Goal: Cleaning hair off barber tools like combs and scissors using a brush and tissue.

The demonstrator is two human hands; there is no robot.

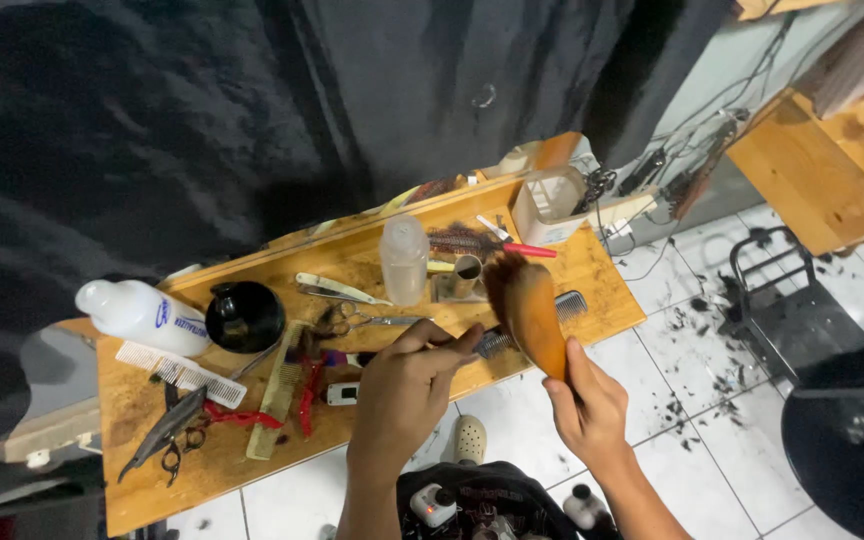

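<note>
Over the wooden shelf (pixel 592 270) is where both my hands are hanging right now. Right hand (pixel 587 405) is wrapped shut around the handle end of a wooden brush (pixel 532 310), holding it tipped up with the bristle end away from me, probably so the bristles face the other hand. Left hand (pixel 407 385) is curled closed on a dark comb (pixel 542 318), whose teeth poke out just behind the brush, so the two look like they're touching or close to it.

The shelf's a mess of barber gear: white spray bottle (pixel 142 315) lying on its side, black bowl (pixel 244 316), white comb (pixel 180 372), a clear bottle (pixel 404 258) standing upright, scissors (pixel 367 320). Hair clippings are scattered on the tiled floor (pixel 697 395) to the right.
</note>
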